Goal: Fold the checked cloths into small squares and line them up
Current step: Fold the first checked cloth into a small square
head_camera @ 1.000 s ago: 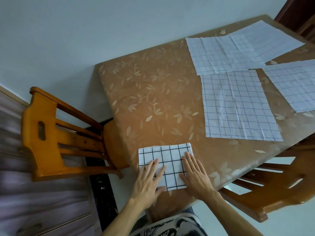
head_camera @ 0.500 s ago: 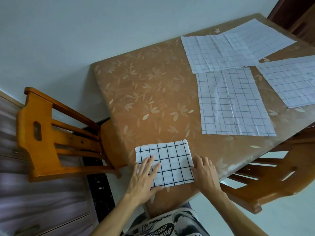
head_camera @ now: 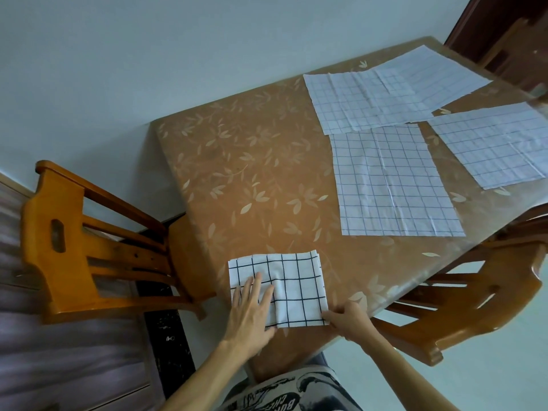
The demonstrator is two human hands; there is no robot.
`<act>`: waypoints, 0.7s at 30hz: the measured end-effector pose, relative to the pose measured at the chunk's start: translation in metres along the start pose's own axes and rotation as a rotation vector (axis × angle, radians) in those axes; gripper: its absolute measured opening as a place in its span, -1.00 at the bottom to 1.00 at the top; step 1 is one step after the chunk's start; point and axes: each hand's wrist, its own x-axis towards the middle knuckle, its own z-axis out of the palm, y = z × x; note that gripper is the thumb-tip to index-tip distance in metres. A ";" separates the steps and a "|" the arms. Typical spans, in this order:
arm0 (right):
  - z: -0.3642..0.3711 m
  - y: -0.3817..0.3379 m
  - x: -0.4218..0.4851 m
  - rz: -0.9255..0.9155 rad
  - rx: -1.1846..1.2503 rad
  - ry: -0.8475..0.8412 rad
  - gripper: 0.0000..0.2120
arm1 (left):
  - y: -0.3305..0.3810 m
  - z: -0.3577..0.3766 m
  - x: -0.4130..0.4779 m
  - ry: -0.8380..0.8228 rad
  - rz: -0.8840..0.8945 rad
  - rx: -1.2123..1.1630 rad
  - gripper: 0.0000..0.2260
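Near the table's (head_camera: 267,161) close edge, our left hand (head_camera: 252,310) lies flat and open on the folded cloth (head_camera: 296,286), while our right hand (head_camera: 350,320) pinches its near right corner. We should hold the left half firm and bring the corner over so the edges meet. Farther away, four cloths (head_camera: 391,185) lie unfolded.

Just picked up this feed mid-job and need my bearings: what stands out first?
Nearest the camera, a folded checked cloth lies at the table's near edge, the left hand flat on it and the right hand pinching its near right corner. Farther right, four unfolded checked cloths lie spread flat, some overlapping. Wooden chairs stand at either side.
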 end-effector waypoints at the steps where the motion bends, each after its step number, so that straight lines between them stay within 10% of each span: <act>1: 0.002 0.001 -0.002 -0.030 0.021 0.005 -0.74 | 0.004 0.002 -0.004 0.047 0.021 -0.017 -0.19; 8: 0.012 -0.016 -0.032 -0.184 0.409 0.011 -0.77 | 0.030 0.006 -0.015 0.263 0.170 -0.117 -0.32; 16: 0.020 -0.032 -0.055 -0.297 0.274 -0.345 -0.77 | 0.022 0.002 -0.015 0.275 0.038 -0.282 -0.78; 21: 0.017 -0.021 -0.026 -0.547 -0.178 0.231 -0.71 | 0.003 0.003 -0.026 0.288 0.004 -0.444 -0.72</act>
